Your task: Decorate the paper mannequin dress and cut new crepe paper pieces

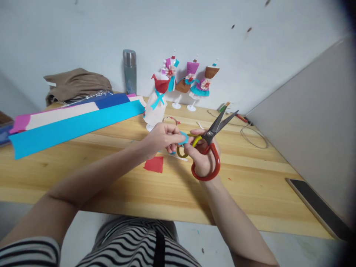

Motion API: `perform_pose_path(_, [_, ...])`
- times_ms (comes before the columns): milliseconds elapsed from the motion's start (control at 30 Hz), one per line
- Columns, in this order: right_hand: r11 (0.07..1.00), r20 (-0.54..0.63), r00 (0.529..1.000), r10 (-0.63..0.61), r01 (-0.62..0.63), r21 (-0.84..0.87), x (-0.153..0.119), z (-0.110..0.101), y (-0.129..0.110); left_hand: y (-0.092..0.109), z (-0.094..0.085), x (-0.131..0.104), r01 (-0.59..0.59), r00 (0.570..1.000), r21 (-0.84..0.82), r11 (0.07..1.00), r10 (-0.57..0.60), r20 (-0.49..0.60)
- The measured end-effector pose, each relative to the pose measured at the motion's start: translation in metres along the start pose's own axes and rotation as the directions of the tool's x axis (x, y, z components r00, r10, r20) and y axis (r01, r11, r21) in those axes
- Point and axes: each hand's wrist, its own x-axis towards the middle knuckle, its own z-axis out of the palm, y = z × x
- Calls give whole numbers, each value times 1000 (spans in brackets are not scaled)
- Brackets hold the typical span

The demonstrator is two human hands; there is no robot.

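Note:
Pinched in my left hand [166,139] is a small light-blue piece [183,138]. My right hand [204,157] is closed round scissors with red and yellow handles [216,167], and its fingertips are close to the blue piece. The scissor blades point up and away, parted. Just beyond my left hand stands a small dress form [155,107] with a red top, a cream skirt and a blue bow. A red square [154,164] lies on the wooden table below my hands.
Blue, cream and pink sheets [80,120] lie at the left, before brown cloth [80,83] and a bottle [130,72]. Several dressed forms [191,76] stand against the wall. At right are a cable [254,139] and a dark flat device [317,205].

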Motion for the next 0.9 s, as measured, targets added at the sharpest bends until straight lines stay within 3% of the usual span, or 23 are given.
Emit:
perform_pose_path(267, [992, 12, 996, 91, -91, 90, 3, -1, -4, 0, -6, 2, 42, 993, -119, 992, -29, 111])
perform_pose_path(533, [990, 25, 991, 129, -130, 51, 4, -4, 0, 0, -11, 5, 46, 988, -143, 989, -25, 150])
perform_pose_path(733, [995, 33, 995, 99, -99, -2, 4, -4, 2, 5, -11, 6, 64, 997, -117, 991, -58, 54])
perform_pose_path(900, [995, 33, 995, 98, -97, -37, 4, -4, 6, 4, -11, 7, 61, 997, -69, 996, -57, 52])
